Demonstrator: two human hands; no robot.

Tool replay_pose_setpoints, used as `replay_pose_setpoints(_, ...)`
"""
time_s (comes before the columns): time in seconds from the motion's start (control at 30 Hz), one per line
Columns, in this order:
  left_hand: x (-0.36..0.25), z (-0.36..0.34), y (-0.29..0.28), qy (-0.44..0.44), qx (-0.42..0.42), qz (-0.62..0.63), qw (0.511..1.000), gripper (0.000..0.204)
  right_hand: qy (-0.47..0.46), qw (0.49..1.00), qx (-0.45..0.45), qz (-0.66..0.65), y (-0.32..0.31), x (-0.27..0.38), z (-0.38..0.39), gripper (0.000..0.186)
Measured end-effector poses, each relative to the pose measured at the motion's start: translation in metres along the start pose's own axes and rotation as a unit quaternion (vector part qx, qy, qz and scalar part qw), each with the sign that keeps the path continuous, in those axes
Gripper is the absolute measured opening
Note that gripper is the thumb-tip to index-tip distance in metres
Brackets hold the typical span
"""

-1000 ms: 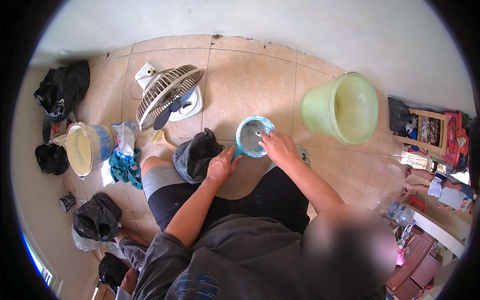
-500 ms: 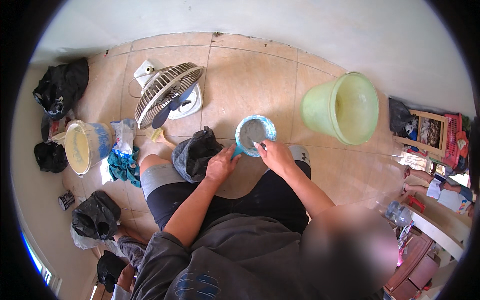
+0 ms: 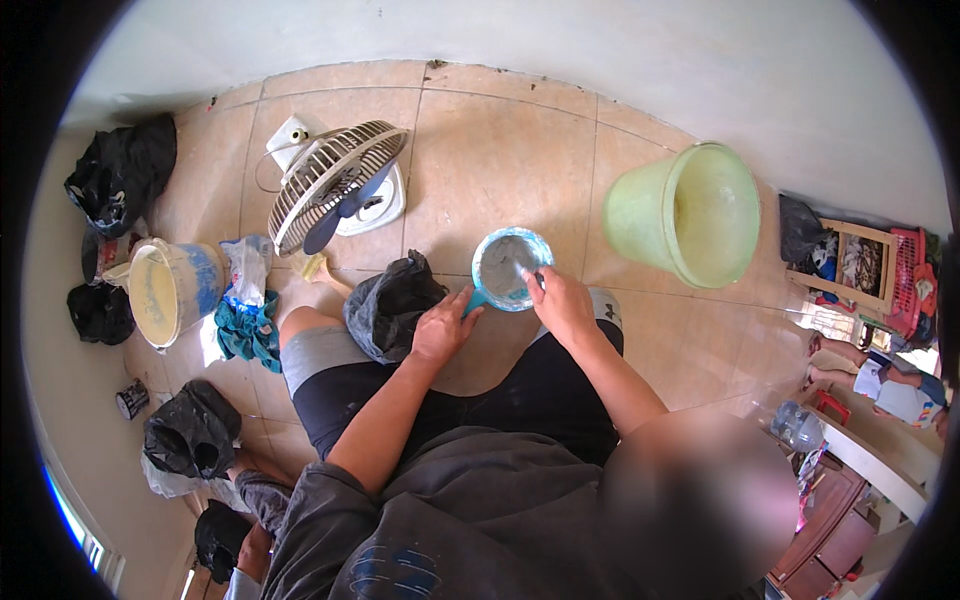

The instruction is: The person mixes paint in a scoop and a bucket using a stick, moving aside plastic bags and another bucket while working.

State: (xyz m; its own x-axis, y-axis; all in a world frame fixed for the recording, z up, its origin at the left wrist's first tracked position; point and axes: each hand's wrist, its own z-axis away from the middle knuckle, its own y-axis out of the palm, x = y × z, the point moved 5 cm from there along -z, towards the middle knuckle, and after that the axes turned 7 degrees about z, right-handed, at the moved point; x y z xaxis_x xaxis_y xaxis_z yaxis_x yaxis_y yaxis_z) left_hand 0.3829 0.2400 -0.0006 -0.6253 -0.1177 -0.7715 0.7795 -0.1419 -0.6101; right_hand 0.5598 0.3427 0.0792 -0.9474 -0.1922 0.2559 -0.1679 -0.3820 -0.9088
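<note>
1. Blue dipper point(image 3: 544, 252), between and just ahead of both hands, is gripped at its handle by the curled left hand point(image 3: 442, 327).
2. Small utensil point(image 3: 524, 270) is pinched in the right hand point(image 3: 564, 306), tip in grey paste point(image 3: 502, 262).

Pot point(image 3: 547, 252): dead centre, between the two hands, with paste point(image 3: 500, 262) inside.
Left hand point(image 3: 443, 328): in at the near left, on the handle point(image 3: 474, 302), just right of the sack point(image 3: 385, 310).
Right hand point(image 3: 565, 305): across at the near right rim, with a tool point(image 3: 524, 270) dipping into the paste.
Brush point(image 3: 320, 272): left of the sack, near the fan.
Fan point(image 3: 330, 190): up ahead and left, on the floor point(image 3: 500, 150), short of the wall point(image 3: 500, 40).
Bucket point(image 3: 195, 285): farther left, with a rag point(image 3: 248, 330) just to the right.
Tub point(image 3: 640, 215): over to the right, well apart from the pot.
Basket point(image 3: 905, 275): far right, beyond the tub.
</note>
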Motion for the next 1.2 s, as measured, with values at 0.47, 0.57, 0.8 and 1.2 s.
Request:
replay_pose_setpoints(0.47,0.002,-0.001,0.003,-0.007,0.005,0.023,1.000,0.048,-0.101,0.994,-0.024,0.031,0.002,0.013,-0.006,0.031)
replay_pose_setpoints(0.57,0.001,-0.002,0.002,-0.017,0.020,0.020,0.999,0.048,-0.166,0.986,0.027,0.020,0.012,0.021,0.006,0.031)
replay_pose_setpoints(0.8,0.001,-0.002,0.002,-0.010,0.007,0.022,1.000,0.048,-0.120,0.989,0.033,0.084,-0.001,0.012,-0.008,0.031)
replay_pose_setpoints(1.2,0.001,-0.002,0.002,-0.001,-0.006,0.004,1.000,0.048,-0.119,0.990,0.011,0.068,0.000,0.004,-0.006,0.033)
